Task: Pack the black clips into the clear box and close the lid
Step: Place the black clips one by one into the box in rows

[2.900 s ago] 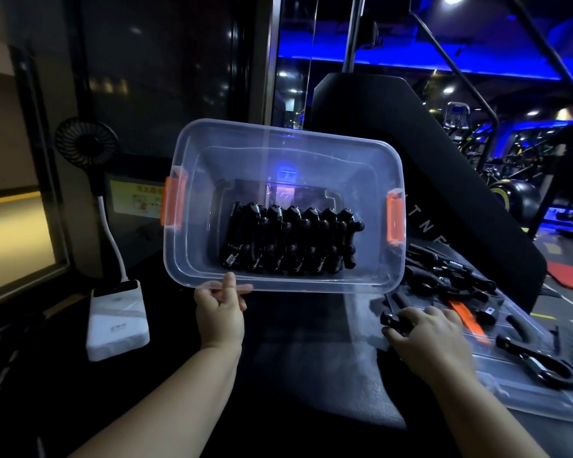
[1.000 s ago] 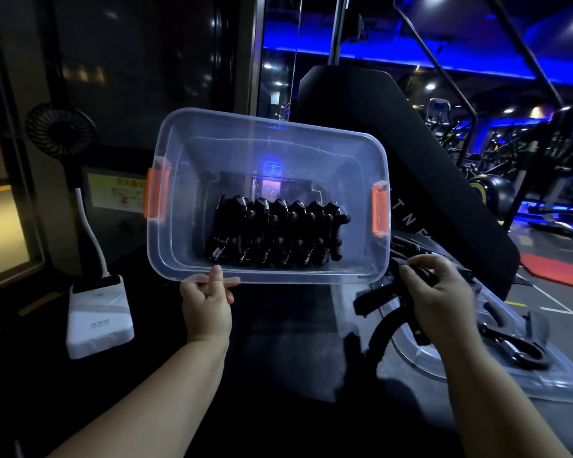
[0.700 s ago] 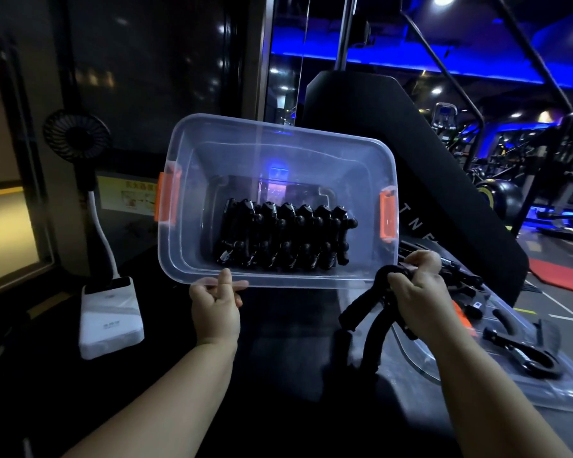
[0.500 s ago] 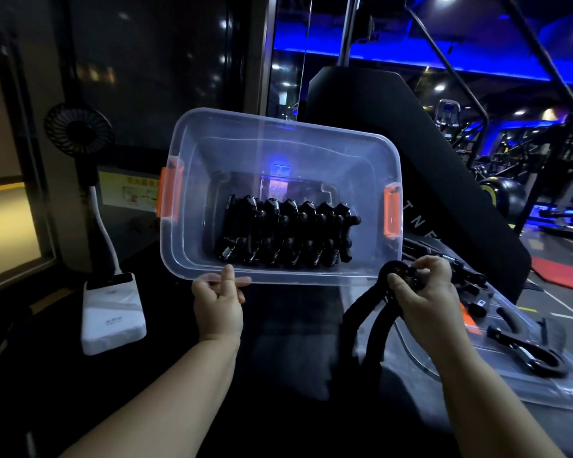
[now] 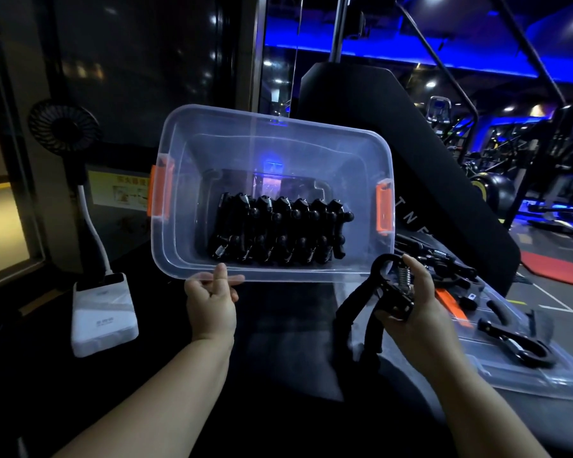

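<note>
**One more clip coming up**

The right hand (image 5: 414,312) has lifted a black clip (image 5: 382,285) off the lid (image 5: 526,381) and grips it just below the box (image 5: 179,246), at its near right corner. The left hand (image 5: 210,302) pinches the near rim, tilting the box open. The packed row (image 5: 278,229) leaves room by the right wall

Blue strip lights (image 5: 411,66) are glowing along the ceiling at the right, above dim gym machines (image 5: 569,183) standing on a grey floor (image 5: 549,292) where a red mat (image 5: 556,269) is lying. A black slanted panel (image 5: 394,127) is rising behind the dark table (image 5: 288,325). At the left, a small black fan (image 5: 63,127) is standing on a white base (image 5: 103,322), beside a window (image 5: 0,233) giving warm light
</note>
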Available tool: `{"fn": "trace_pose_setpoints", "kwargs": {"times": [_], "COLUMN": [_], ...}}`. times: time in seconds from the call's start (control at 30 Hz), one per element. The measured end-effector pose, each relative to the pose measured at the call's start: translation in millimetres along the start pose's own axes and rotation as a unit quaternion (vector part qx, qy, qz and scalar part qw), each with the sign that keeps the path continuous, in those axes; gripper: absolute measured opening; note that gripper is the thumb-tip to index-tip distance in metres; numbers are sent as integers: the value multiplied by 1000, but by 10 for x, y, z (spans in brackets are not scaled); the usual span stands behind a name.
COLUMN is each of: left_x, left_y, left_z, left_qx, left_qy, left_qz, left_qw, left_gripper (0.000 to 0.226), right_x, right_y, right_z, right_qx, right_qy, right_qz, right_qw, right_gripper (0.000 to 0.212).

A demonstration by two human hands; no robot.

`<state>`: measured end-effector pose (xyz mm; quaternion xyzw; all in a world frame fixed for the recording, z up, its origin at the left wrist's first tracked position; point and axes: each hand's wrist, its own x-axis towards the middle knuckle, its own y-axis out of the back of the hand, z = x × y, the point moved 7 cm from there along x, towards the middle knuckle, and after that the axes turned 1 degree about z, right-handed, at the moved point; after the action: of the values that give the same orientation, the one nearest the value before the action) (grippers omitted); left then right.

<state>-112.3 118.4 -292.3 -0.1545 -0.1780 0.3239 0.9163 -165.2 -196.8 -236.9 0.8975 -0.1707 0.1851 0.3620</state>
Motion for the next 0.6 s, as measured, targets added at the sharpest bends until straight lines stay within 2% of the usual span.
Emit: {"fn": "trace_pose_setpoints", "kwargs": {"times": [0.27, 0.47, 0.6], "left_x": [2, -6, -7], "left_y": [7, 12, 13], "left_z": [-5, -10, -19], "left_qx": [-3, -18, -25], "left_qy": [2, 6, 16], "left_qz": [-2, -6, -11], "left_qw": [1000, 1000, 1000], "left_gripper": [19, 18, 19], "right_x": [-44, 53, 368], "right_y": [-19, 15, -155], "right_z": [-181, -665, -971], "right_qx": [-10, 130, 160], "right_qy": [57, 150, 151], "right_qz": [2, 45, 63], "right_qw": [998, 979, 974], "right_gripper": [85, 87, 83]}}
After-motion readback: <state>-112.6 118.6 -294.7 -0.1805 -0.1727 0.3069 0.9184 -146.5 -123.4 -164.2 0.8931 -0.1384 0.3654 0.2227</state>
